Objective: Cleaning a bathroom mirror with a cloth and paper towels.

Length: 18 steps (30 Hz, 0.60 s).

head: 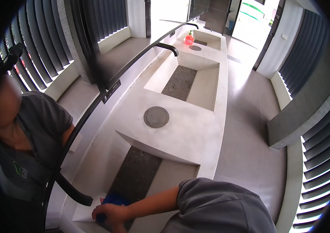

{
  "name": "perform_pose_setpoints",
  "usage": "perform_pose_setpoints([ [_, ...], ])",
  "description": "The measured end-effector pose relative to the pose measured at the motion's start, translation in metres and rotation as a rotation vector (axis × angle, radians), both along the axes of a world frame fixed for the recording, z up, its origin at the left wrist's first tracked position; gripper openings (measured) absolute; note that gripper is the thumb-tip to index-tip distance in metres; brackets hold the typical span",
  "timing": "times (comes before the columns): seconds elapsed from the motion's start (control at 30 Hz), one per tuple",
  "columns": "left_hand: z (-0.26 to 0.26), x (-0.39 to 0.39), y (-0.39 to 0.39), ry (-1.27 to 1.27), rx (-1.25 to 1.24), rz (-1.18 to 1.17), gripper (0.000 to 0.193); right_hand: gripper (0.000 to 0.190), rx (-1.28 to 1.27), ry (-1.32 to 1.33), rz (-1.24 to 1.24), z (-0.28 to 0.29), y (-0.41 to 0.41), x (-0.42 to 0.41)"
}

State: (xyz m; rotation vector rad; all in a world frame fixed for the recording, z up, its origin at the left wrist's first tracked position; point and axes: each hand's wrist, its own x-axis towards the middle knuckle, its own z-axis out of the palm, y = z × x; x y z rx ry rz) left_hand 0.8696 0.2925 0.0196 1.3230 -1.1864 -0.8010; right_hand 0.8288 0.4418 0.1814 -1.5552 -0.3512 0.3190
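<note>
My right hand (111,212) reaches into the near end of the closest sink basin (170,174), gripping a blue cloth (115,199). Part of the cloth shows above the knuckles and a darker bit below the fingers. Close against this hand, more skin, seemingly my left hand (119,227), runs down to the bottom edge; its fingers are hidden, and I cannot tell what it holds. A black wall-mounted faucet (74,190) ends just above and left of the hands. Dark speckled stone (135,171) lines the basin floor.
Beyond a round metal lid (156,117) in the pale counter (191,119) lies a second basin (203,87) with its own black faucet (168,48). A pink soap bottle (189,39) stands farther back. The mirror (36,122) reflects a person in grey. Tiled floor (246,145) runs alongside.
</note>
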Motion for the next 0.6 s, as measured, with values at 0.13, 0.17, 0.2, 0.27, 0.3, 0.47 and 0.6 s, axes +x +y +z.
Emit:
perform_pose_setpoints([
  [0.13, -0.004, -0.012, 0.014, 0.05, 0.048, -0.007, 0.053, 0.046, -0.091, -0.104, 0.084, 0.004, 0.019, -0.024],
  [0.17, -0.005, -0.013, 0.02, 0.063, 0.061, 0.009, 0.053, 0.046, -0.083, -0.105, 0.108, 0.001, 0.018, -0.023],
  [0.2, -0.007, -0.015, 0.036, 0.084, 0.075, 0.061, 0.052, 0.046, 0.006, -0.176, 0.161, 0.001, 0.016, -0.024],
  [0.27, -0.009, -0.016, 0.09, 0.127, 0.104, 0.24, 0.051, 0.052, 0.242, -0.276, 0.307, 0.014, 0.002, -0.017],
  [0.3, -0.009, -0.018, 0.135, 0.142, 0.121, 0.383, 0.05, 0.053, 0.042, -0.278, 0.274, 0.031, -0.006, -0.02],
  [0.47, 0.095, -0.112, 0.315, 0.284, 0.51, 1.08, 0.049, 0.047, 0.069, -0.107, 0.177, 0.064, -0.046, -0.016],
  [0.6, 0.101, -0.118, 0.299, 0.016, 0.232, 1.188, 0.065, 0.046, 0.386, -0.002, 0.022, 0.012, -0.077, 0.0],
])
